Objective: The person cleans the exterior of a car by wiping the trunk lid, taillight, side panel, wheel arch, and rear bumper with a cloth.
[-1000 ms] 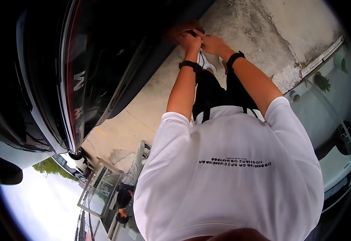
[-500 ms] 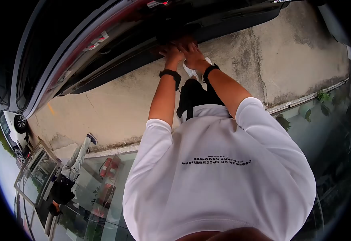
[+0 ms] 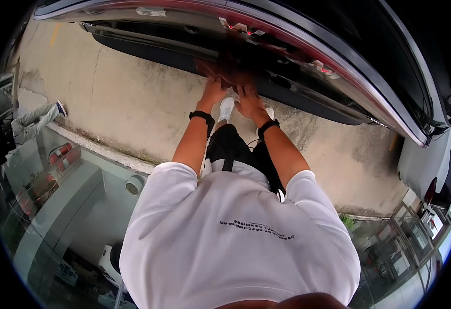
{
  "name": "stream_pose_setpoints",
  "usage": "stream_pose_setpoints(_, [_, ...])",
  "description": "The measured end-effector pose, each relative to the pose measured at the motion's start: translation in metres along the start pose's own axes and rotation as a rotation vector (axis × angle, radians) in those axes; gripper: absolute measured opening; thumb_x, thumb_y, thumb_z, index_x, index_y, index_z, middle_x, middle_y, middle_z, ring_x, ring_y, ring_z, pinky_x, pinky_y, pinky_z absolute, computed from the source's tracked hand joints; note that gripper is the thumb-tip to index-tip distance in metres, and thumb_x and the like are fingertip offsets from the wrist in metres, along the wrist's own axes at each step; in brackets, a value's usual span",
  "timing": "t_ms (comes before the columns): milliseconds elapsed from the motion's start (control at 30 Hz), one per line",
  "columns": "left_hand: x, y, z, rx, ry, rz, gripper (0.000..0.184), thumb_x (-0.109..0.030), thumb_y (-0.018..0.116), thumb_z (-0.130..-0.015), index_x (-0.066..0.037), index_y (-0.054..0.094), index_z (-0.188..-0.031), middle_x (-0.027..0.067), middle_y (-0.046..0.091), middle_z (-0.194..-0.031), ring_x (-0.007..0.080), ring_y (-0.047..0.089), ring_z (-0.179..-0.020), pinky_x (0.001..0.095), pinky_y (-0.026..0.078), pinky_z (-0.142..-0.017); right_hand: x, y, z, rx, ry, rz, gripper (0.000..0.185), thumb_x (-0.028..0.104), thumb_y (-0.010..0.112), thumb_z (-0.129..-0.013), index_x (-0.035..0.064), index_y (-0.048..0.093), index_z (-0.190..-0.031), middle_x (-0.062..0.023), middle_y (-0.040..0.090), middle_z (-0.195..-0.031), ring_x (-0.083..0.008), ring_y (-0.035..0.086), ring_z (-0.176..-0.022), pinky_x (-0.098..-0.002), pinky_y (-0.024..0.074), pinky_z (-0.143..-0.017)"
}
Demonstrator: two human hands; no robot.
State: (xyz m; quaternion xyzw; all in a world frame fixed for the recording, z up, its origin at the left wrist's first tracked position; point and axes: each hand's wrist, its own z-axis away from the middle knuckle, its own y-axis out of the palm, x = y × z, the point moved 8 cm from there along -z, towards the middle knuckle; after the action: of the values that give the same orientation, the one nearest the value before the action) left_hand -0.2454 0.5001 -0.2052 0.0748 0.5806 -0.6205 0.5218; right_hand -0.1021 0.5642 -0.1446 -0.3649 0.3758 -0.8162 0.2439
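My left hand [image 3: 214,93] lies against the lower edge of a car's glossy dark rear [image 3: 194,32], a black band around its wrist. Beside it, a small gap away, my right hand [image 3: 251,106] rests on the same edge with its fingers stretched out. A dark band is on that wrist too. Reddish reflections of both hands show in the shiny panel. Some of the left fingertips are hard to make out against it. Neither hand appears to hold anything.
Concrete ground [image 3: 127,87] runs beneath the car. My white shoe [image 3: 226,109] stands just below the hands. Behind me is a glass front with a low kerb [image 3: 102,149]. A person in light trousers [image 3: 35,123] is at left. Another car [image 3: 421,165] stands at right.
The view has swung round, so the car now slopes down to the right and the person sits farther left. My hands, close together before, are now slightly apart on the car's edge.
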Motion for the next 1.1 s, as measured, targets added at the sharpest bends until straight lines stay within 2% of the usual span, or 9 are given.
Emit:
stream_pose_setpoints(100, [-0.024,0.016,0.011,0.103,0.253,-0.168,0.057,-0.01,0.063,-0.076,0.0,0.05,-0.131,0.0259,0.045,-0.137,0.0463,0.037,-0.129,0.0528,0.032,-0.109,-0.005,0.001,0.003,0.115,-0.064,0.042,0.083,0.026,0.063,-0.088,0.0033,0.016,-0.152,-0.0281,0.021,-0.153,-0.0442,0.027,-0.141,-0.0468,0.0364,-0.111])
stream_pose_setpoints(400, [-0.104,0.119,0.033,0.103,0.238,-0.143,0.064,-0.015,0.068,-0.076,0.002,0.046,-0.133,0.0266,0.038,-0.143,0.0481,0.027,-0.135,0.0532,0.026,-0.112,-0.11,-0.007,0.057,-0.04,-0.213,-0.38,0.072,0.032,0.059,-0.093,0.0034,0.026,-0.15,-0.03,0.024,-0.15,-0.0501,0.035,-0.133,-0.0472,0.0407,-0.105])
stream_pose_setpoints(533, [-0.173,0.193,0.049,0.163,0.204,-0.298,0.074,-0.022,0.068,-0.079,0.005,0.038,-0.141,0.0265,0.033,-0.148,0.0451,0.022,-0.141,0.0493,0.019,-0.118,-0.193,-0.035,0.124,-0.004,-0.112,-0.4,0.063,0.031,0.057,-0.093,0.0066,0.034,-0.147,-0.0265,0.038,-0.145,-0.0469,0.049,-0.122,-0.0478,0.0468,-0.096])
stream_pose_setpoints(667, [-0.264,0.292,0.082,0.422,0.38,-0.289,0.068,-0.009,0.067,-0.072,0.0,0.044,-0.136,0.0241,0.038,-0.142,0.0431,0.028,-0.137,0.0476,0.026,-0.115,-0.294,-0.027,0.185,-0.119,0.12,-0.262,0.049,0.035,0.05,-0.095,0.015,0.042,-0.139,-0.0263,0.047,-0.137,-0.0455,0.06,-0.105,-0.0534,0.0514,-0.087])
stream_pose_setpoints(833, [-0.336,0.371,0.109,0.54,0.62,-0.128,0.064,-0.013,0.059,-0.079,0.001,0.041,-0.139,0.0215,0.04,-0.144,0.0403,0.029,-0.139,0.0448,0.024,-0.117,-0.4,-0.013,0.266,-0.072,0.464,-0.263,0.055,0.042,0.048,-0.098,0.0,0.049,-0.133,-0.0304,0.054,-0.128,-0.0478,0.056,-0.11,-0.0519,0.0464,-0.094])
stream_pose_setpoints(867, [-0.353,0.371,0.112,0.472,0.692,-0.036,0.057,-0.013,0.058,-0.081,-0.001,0.047,-0.135,0.0208,0.05,-0.136,0.0382,0.038,-0.134,0.0441,0.031,-0.113,-0.42,0.0,0.273,-0.092,0.436,-0.306,0.056,0.042,0.046,-0.1,-0.0039,0.048,-0.131,-0.0321,0.053,-0.129,-0.048,0.054,-0.113,-0.0513,0.0448,-0.096])
stream_pose_setpoints(933, [-0.366,0.37,0.116,0.868,0.381,0.0,0.045,-0.012,0.057,-0.081,-0.002,0.056,-0.126,0.0216,0.059,-0.125,0.0374,0.053,-0.121,0.0435,0.042,-0.104,-0.422,-0.013,0.283,-0.202,0.421,-0.248,0.052,0.037,0.046,-0.1,-0.0036,0.049,-0.131,-0.0323,0.051,-0.13,-0.048,0.052,-0.116,-0.0507,0.0434,-0.098])
stream_pose_setpoints(1000, [-0.376,0.328,0.113,0.699,0.377,0.113,0.024,-0.019,0.06,-0.082,-0.001,0.065,-0.097,0.0232,0.067,-0.099,0.0406,0.064,-0.095,0.047,0.051,-0.081,-0.404,-0.021,0.3,-0.287,0.413,-0.178,0.048,0.033,0.046,-0.1,-0.0034,0.049,-0.131,-0.0325,0.05,-0.131,-0.048,0.049,-0.119,-0.05,0.042,-0.099])
stream_pose_setpoints(1100, [-0.381,0.247,0.112,0.701,0.492,0.141,0.034,-0.031,0.067,-0.083,0.002,0.062,-0.076,0.0217,0.063,-0.069,0.0404,0.063,-0.069,0.0454,0.049,-0.065,-0.35,-0.04,0.273,-0.46,0.246,-0.278,0.039,0.017,0.051,-0.096,0.0018,0.049,-0.132,-0.0294,0.046,-0.132,-0.0489,0.045,-0.121,-0.0497,0.0414,-0.101])
